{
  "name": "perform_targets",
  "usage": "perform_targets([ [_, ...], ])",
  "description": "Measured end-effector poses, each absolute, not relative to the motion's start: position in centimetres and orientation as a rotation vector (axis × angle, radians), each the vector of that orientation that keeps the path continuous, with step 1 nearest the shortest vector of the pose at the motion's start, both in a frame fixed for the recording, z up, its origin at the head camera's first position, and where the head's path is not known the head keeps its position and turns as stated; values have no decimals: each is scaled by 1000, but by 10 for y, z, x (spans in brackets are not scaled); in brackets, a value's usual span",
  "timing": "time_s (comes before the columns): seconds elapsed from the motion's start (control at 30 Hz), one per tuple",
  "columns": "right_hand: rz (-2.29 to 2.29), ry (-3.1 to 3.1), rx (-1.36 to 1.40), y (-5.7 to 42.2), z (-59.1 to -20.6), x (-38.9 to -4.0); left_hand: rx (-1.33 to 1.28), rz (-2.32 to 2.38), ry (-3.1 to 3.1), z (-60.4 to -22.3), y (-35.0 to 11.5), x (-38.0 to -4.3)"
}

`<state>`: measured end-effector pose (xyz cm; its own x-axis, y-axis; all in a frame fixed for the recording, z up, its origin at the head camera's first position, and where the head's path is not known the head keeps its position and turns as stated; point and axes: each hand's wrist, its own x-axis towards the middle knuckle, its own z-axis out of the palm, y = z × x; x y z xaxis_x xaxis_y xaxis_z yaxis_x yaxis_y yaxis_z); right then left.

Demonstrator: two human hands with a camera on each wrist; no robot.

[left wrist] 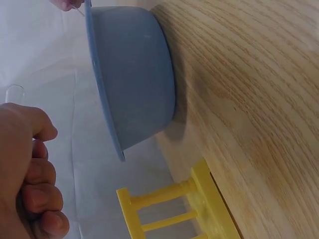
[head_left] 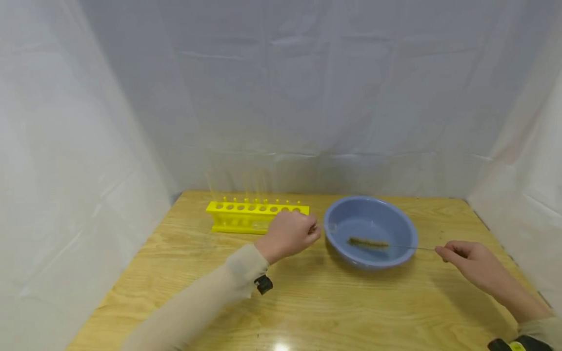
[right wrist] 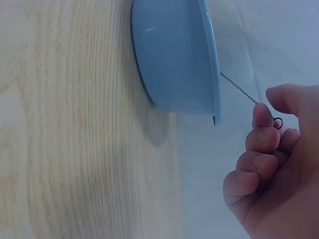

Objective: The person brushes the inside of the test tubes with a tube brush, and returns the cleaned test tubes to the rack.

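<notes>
My left hand grips a clear glass test tube, its fingers curled round it; the tube's rounded end sticks out past the hand toward the blue basin. On the right side, my right hand pinches the thin twisted-wire handle of a test tube brush between thumb and index finger. A small ring at the handle's end shows by the fingers in the right wrist view. The bristly brown head of the brush overlaps the basin's interior in the head view.
A yellow test tube rack stands behind and left of my left hand, with several clear tubes upright along it. Everything stands on a wooden table. White sheeting encloses the back and both sides.
</notes>
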<state>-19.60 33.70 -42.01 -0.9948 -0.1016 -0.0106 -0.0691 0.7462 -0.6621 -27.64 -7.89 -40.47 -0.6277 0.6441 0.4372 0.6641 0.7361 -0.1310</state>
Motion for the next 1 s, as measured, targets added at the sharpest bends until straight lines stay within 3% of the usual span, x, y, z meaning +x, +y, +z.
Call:
perform_targets([
  [1.0, -1385, 3068, -209, 326, -423, -195, -978, -12, -2534, -431, -60, -297],
])
